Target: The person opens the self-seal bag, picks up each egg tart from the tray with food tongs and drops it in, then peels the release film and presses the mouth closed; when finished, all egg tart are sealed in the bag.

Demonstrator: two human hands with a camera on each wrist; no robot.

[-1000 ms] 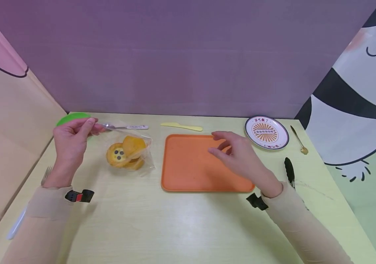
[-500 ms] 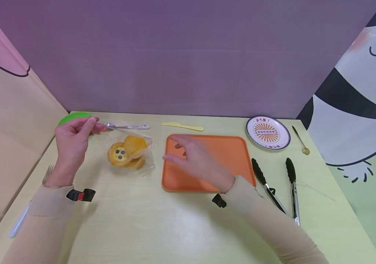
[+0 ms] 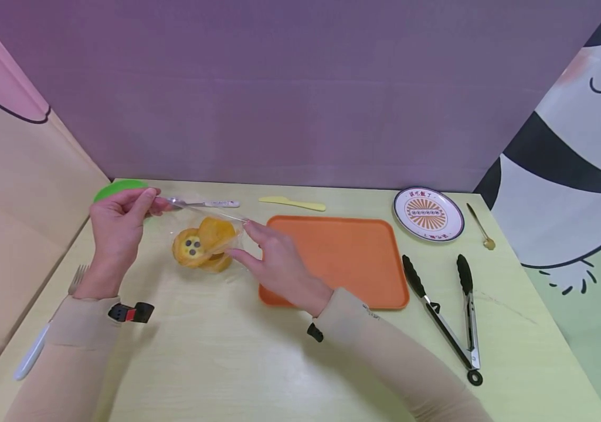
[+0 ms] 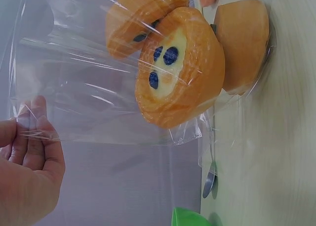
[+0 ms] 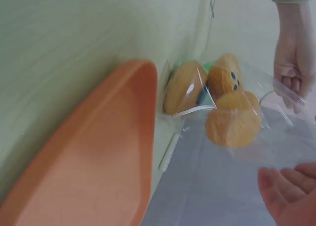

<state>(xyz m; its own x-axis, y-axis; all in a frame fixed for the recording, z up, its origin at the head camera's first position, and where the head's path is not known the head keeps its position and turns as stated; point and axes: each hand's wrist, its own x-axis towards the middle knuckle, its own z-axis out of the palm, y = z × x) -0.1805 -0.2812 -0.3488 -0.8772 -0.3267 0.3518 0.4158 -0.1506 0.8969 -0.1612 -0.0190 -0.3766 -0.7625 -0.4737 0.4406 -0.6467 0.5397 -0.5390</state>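
My left hand (image 3: 118, 240) pinches the top edge of a clear plastic bag (image 4: 94, 95) between thumb and fingers, at the left of the table. Inside the bag are several round golden pastries (image 4: 182, 72); one shows dark berries on a pale filling. In the head view the pastries sit low in the bag, close to the tabletop. My right hand (image 3: 287, 264) is at the bag's right side, thumb and index finger spread apart. The right wrist view shows its fingers (image 5: 269, 186) beside the bag's mouth, gripping nothing.
An orange tray (image 3: 353, 264) lies right of the bag. Behind are a yellow knife (image 3: 292, 203), a spoon (image 3: 218, 204) and a green dish (image 3: 115, 187). Rightward are a patterned plate (image 3: 428, 214), tongs (image 3: 453, 334) and a small gold spoon (image 3: 481, 227); a fork (image 3: 36, 349) lies left.
My right hand has moved left from over the orange tray to the bag's right side, uncovering the tray and the tongs. The left hand stays holding the bag.
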